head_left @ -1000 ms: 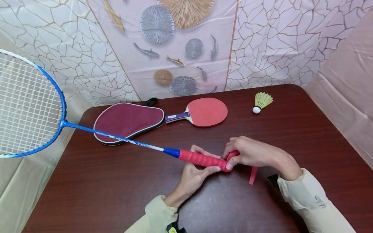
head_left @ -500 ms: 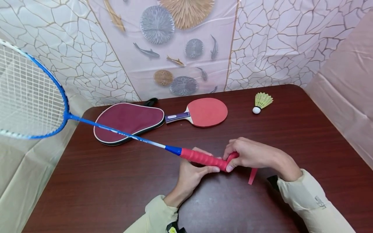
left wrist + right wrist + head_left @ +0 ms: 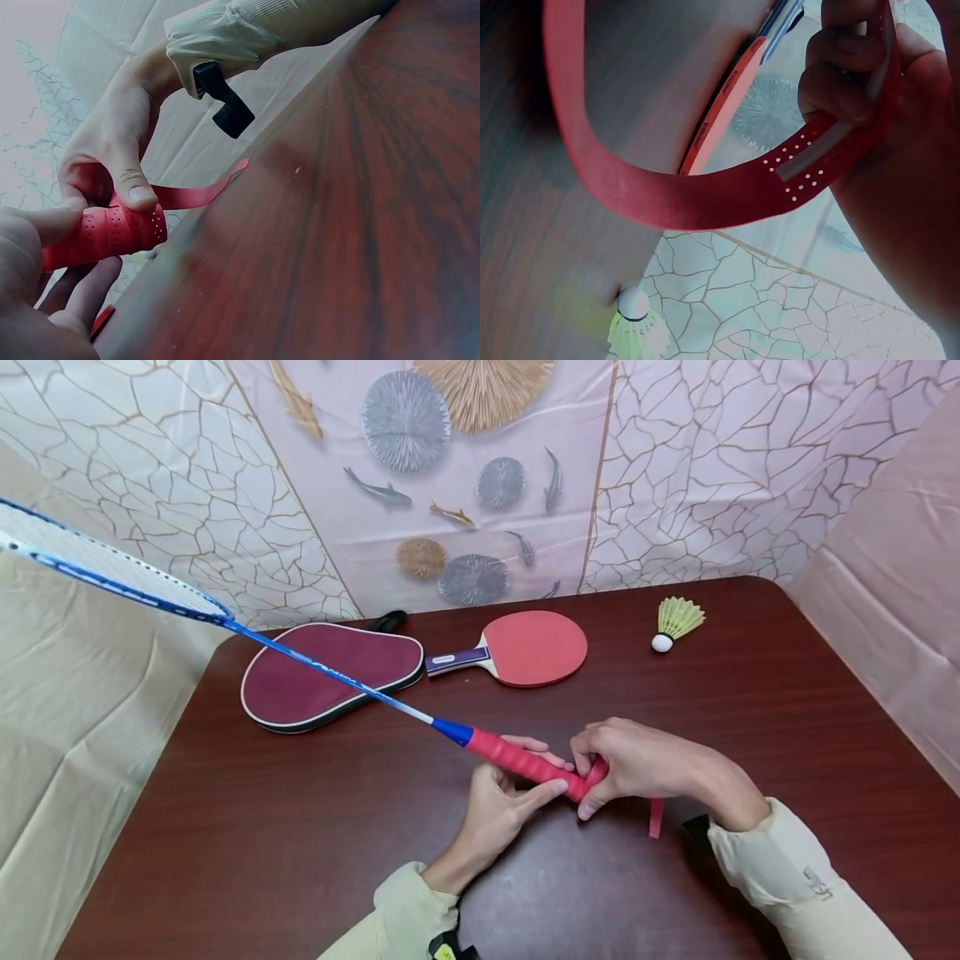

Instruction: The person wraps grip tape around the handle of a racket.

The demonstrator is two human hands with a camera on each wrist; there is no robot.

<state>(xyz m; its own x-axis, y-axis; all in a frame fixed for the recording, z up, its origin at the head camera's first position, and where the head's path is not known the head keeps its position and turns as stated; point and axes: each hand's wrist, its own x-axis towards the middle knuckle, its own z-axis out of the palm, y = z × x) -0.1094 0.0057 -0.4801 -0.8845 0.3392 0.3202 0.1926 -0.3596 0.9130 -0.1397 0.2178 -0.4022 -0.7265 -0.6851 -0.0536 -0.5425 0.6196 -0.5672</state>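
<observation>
A blue and white badminton racket (image 3: 330, 670) slants up to the left, its head partly out of the head view and turned nearly edge-on. Red grip tape (image 3: 112, 231), perforated, is wound around its handle. My left hand (image 3: 498, 814) holds the handle near its lower end, thumb along the near side and fingers beneath and behind. At the butt end, my right hand (image 3: 637, 764) pinches the tape, its thumb beside the handle. A loose length of the tape (image 3: 667, 199) loops from the right hand, and its free end hangs below that hand.
On the dark wooden table (image 3: 300, 860) lie a maroon paddle case (image 3: 330, 672), a red table tennis paddle (image 3: 534, 647) and a yellow shuttlecock (image 3: 675, 622) at the back. A patterned cloth (image 3: 480, 485) hangs behind the table.
The racket has rolled in my left hand, so its head has swung from nearly face-on to nearly edge-on. My right thumb has shifted slightly down at the butt end.
</observation>
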